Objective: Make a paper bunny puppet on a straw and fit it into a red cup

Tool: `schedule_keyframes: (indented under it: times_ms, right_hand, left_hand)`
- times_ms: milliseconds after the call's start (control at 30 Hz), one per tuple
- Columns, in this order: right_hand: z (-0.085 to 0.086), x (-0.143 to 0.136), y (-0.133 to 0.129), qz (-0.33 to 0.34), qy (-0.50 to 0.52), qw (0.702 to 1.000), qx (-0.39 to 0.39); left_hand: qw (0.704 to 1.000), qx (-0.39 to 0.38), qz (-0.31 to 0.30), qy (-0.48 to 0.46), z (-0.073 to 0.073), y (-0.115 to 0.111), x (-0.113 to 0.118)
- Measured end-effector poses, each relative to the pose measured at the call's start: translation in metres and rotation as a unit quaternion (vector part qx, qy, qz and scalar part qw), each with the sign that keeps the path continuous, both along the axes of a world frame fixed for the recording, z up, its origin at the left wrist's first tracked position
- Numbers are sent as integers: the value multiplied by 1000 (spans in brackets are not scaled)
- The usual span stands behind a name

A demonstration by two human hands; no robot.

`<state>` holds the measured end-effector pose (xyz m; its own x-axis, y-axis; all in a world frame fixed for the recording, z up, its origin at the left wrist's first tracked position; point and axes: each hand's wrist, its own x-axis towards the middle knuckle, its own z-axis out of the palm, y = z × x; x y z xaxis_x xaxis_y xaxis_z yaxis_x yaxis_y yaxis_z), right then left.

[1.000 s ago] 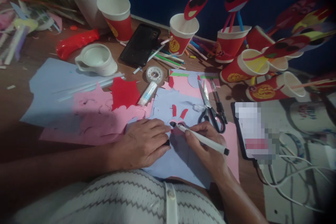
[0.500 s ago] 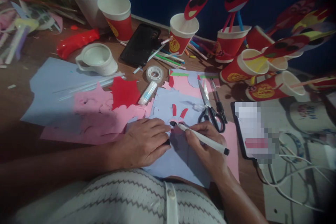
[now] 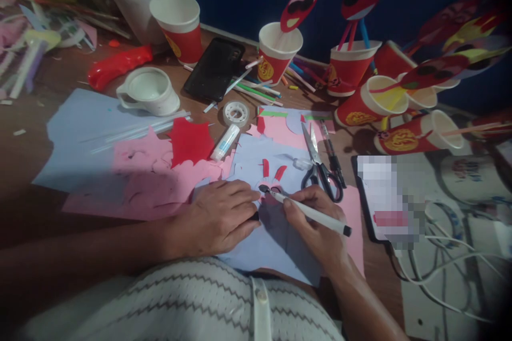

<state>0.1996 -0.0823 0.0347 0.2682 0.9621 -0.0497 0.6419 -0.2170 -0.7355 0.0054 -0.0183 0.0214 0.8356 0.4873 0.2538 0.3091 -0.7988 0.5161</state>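
A white marker (image 3: 316,214) is pinched in my right hand (image 3: 314,218), its tip touching a small paper face with dark eye shapes (image 3: 271,188) and two red strips (image 3: 280,172) above it. The face lies on blue paper (image 3: 256,154). My left hand (image 3: 224,217) lies flat on the blue paper at the left edge of the face, fingers stretched towards it; a small black thing shows by its fingertips. Black-handled scissors (image 3: 322,173) lie beyond my right hand, beside a black pen (image 3: 333,154).
Pink paper (image 3: 148,181), red paper (image 3: 192,141), a glue stick (image 3: 225,142), tape (image 3: 236,113) and a mug (image 3: 148,90) lie left and ahead. Red cups (image 3: 269,58) with paper faces line the back. At the right are a phone (image 3: 384,197) and cables (image 3: 448,266).
The marker tip has shifted slightly left over the dark eye shape. My left hand has stayed in place on the paper.
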Motion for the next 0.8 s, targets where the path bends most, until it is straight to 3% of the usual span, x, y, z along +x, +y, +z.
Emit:
schedule_keyframes:
  times_ms: [800]
  right_hand:
    - [0, 1, -1, -3, 4, 1000, -1]
  left_hand:
    - [1000, 1, -4, 0, 0, 0, 0]
